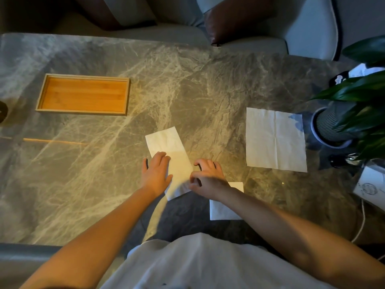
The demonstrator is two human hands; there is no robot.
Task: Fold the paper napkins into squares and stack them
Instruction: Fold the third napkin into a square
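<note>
A white napkin folded in half into a long strip (166,142) lies slanted at the table's centre. My left hand (156,173) rests flat on the strip's left edge, fingers spread. My right hand (205,176) pinches the strip's near right edge between thumb and fingers; the paper there is blurred. A small folded napkin square (220,210) lies under my right forearm, partly hidden. An unfolded napkin (275,140) lies flat to the right, apart from both hands.
A wooden tray (83,77) sits at the far left on the marble table (104,174). A potted plant (331,124) stands at the right edge, with a white box (370,187) and a cable nearby. Chairs stand beyond the far edge.
</note>
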